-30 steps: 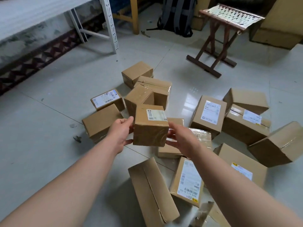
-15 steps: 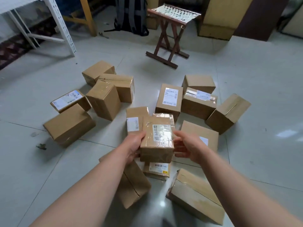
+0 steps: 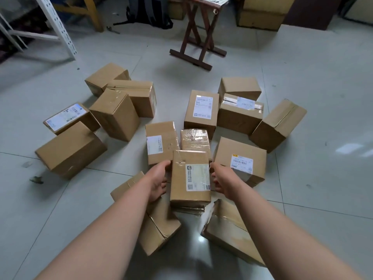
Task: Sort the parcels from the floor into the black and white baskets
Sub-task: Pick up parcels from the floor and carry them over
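The person holds one brown cardboard parcel (image 3: 190, 178) up over the heap, close in front of them. It has clear tape, a small dent near its top and a white label (image 3: 198, 177) on its face. The left hand (image 3: 159, 179) grips its left side, thumb on the edge, fingers curled in below. The right hand (image 3: 222, 181) grips the right side with bent fingers, and the tips are hidden behind the box.

Picture a clock on the floor with that box in the middle. More brown boxes (image 3: 201, 112) lie all round it, from 9 o'clock to 3 o'clock, and two long ones lie at 5 and 7 under the arms. The floor (image 3: 312, 178) is big pale grey tiles, shiny, with dark lines between them. Far off at 12 stands a dark wooden folding stool (image 3: 198, 37). A black backpack (image 3: 149, 11) sits at 11, and a white metal rack (image 3: 58, 27) stands at 10.

The held box's label has a little square logo, rows of print and a barcode at the bottom, too small to read. A box at 2 o'clock (image 3: 240, 156) has a label with a yellow mark.
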A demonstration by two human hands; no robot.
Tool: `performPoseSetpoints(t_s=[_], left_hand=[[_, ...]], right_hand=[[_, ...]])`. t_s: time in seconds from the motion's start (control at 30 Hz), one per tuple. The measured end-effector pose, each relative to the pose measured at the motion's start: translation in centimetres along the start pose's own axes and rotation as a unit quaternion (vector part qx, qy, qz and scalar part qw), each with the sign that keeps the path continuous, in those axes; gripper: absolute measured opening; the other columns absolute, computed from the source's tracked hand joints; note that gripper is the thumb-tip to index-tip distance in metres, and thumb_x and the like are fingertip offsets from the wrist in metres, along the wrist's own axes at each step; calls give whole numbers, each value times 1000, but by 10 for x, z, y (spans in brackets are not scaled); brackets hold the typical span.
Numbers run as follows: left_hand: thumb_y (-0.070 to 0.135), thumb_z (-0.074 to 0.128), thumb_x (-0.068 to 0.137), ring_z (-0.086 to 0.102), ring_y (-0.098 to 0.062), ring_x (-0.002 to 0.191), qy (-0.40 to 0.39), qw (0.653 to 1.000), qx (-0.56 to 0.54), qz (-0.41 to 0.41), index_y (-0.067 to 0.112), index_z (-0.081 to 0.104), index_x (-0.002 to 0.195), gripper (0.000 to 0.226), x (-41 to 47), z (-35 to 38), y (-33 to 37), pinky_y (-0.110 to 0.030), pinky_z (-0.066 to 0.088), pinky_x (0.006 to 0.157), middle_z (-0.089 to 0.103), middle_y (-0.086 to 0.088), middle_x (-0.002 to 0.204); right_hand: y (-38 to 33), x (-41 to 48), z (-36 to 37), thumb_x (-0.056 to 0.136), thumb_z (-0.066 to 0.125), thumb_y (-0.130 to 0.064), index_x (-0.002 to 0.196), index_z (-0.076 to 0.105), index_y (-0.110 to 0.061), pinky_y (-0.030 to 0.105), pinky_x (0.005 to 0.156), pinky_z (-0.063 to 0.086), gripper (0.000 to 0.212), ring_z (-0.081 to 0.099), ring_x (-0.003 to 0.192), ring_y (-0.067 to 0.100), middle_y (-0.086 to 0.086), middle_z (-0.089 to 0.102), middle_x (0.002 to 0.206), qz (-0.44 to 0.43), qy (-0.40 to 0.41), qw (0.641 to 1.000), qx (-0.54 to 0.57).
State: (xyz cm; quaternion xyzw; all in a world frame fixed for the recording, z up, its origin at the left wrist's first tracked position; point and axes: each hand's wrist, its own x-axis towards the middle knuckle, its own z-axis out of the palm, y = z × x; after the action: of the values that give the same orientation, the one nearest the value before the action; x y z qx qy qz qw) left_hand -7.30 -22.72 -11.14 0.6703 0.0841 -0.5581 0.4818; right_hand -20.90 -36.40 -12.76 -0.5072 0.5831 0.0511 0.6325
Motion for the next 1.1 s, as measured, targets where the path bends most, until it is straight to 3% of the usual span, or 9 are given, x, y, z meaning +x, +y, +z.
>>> performPoseSetpoints(t_s=[0.1,0.17,0.23,0.47,0.6,0.77,0.83,0.97,1.1], left_hand=[[54,43,96,58,-27,112,-13,1000,3,-6,17,50,102,38,12,-1,-4,-43,39,108,65,-11,103],[56,39,97,61,-26,109,-20,1000,8,-2,15,59,111,47,18,2,-7,-42,43,104,69,-10,106],[53,38,98,64,-26,104,-31,999,22,5,18,68,104,47,21,7,-9,-39,47,98,72,-8,102],[53,41,95,63,-26,90,-35,999,20,21,23,69,79,45,22,8,8,-42,47,95,71,-4,82],[49,35,98,62,-20,76,-43,998,-7,38,21,68,84,46,-16,2,38,-35,45,72,70,1,70],[44,32,98,52,-13,55,6,997,-40,63,23,60,65,48,-100,-6,106,-29,39,60,59,8,51],[45,32,97,52,-14,57,26,996,-52,73,23,59,66,47,-142,-14,138,-29,40,61,58,8,51],[44,31,97,53,-15,60,64,991,-69,94,24,60,67,47,-241,-36,204,-30,41,63,58,9,50],[46,35,96,49,-15,58,117,980,-94,127,25,57,56,50,-356,-67,268,-28,38,59,55,11,47]], right_hand=[[4,9,7,100,38,-49,100,59,-21,41,99,45,35,62,104,24,3,67,96,-4,-51,996,78],[6,9,10,99,34,-55,114,60,-21,35,91,45,45,63,102,23,4,70,97,-3,-82,992,100],[6,8,12,97,34,-59,117,61,-16,31,80,46,55,65,91,22,5,70,91,4,-99,991,94],[-16,4,10,95,35,-60,102,68,-18,43,90,49,55,68,95,30,13,73,98,-17,-76,992,99],[-64,-34,2,89,38,-67,102,73,-19,40,87,47,60,69,99,30,14,73,107,-7,-81,993,91],[-148,-111,-1,91,39,-62,99,73,-23,37,79,53,52,71,89,23,3,76,93,-37,-113,990,75],[-185,-152,0,92,41,-60,98,73,-23,31,66,51,50,71,79,18,1,76,88,-50,-121,989,63],[-266,-246,14,92,38,-60,110,72,-22,42,86,52,54,70,99,26,5,75,103,-79,-157,984,37],[-346,-349,35,91,36,-63,108,73,-25,37,79,53,56,69,101,28,5,76,102,-105,-192,976,6]])
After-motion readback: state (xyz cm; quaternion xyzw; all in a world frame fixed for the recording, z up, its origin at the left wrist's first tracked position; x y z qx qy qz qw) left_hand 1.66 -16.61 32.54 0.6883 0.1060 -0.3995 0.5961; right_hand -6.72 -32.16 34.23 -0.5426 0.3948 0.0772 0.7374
